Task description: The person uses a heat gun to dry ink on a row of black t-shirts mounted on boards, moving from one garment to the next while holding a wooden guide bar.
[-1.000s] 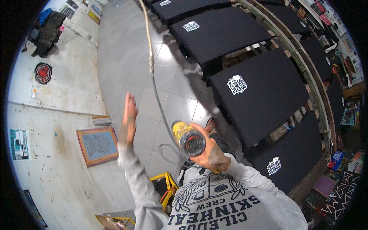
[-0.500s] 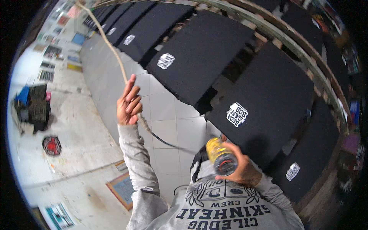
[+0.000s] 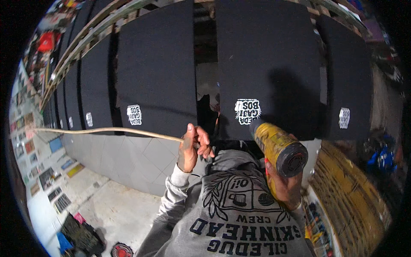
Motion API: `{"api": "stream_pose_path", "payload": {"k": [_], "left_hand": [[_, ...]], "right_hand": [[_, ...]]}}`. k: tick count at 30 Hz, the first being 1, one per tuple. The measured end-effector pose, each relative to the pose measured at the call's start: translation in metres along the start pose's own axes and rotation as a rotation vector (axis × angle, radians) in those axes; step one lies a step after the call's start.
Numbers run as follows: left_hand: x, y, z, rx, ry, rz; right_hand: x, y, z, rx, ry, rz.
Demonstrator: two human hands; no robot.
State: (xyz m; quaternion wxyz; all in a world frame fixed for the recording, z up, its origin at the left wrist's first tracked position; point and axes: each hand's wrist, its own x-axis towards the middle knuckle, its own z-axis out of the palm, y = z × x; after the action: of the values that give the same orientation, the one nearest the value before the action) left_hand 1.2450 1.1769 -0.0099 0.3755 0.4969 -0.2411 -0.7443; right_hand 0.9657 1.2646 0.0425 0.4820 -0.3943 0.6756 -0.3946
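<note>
My right hand [image 3: 286,186] is closed around the grip of a yellow-and-black heat gun [image 3: 280,147], its dark nozzle pointing away from me toward a black cloth panel [image 3: 265,51]. Near the nozzle, that panel carries a white print [image 3: 247,112]. A pale beige cord [image 3: 107,129] runs from the far left to my left hand [image 3: 192,147], whose fingers are curled, with the cord at its thumb side. To the left lies another black panel [image 3: 156,64] with a white print [image 3: 134,115]. The heat gun's trigger is hidden by my hand.
More black panels stretch away to the left, and one [image 3: 349,77] stands at the right. Wooden rails [image 3: 85,36] run along their far side. Grey floor tiles [image 3: 124,156] show below the panels. A yellow-brown ribbed panel [image 3: 346,192] is at the lower right.
My view has turned to the right, so the panels now lie straight ahead. The heat gun has come up to the near edge of a panel, while my left hand still has the cord.
</note>
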Motion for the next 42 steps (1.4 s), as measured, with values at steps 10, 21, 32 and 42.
{"api": "stream_pose_path", "payload": {"k": [10,21,32,42], "left_hand": [[0.09,0.01,-0.052,0.245,-0.187,0.096],[0.151,-0.016,-0.115,0.252,0.031,0.343],[0.16,-0.021,-0.105,0.261,0.048,0.465],[0.162,-0.022,-0.106,0.369,0.04,0.503]], "right_hand": [[-0.022,-0.006,0.064,-0.478,0.202,0.037],[-0.026,-0.025,0.099,-0.232,0.309,0.151],[-0.017,-0.031,0.111,-0.274,0.298,0.211],[-0.003,-0.057,0.129,-0.341,0.363,0.083]]}}
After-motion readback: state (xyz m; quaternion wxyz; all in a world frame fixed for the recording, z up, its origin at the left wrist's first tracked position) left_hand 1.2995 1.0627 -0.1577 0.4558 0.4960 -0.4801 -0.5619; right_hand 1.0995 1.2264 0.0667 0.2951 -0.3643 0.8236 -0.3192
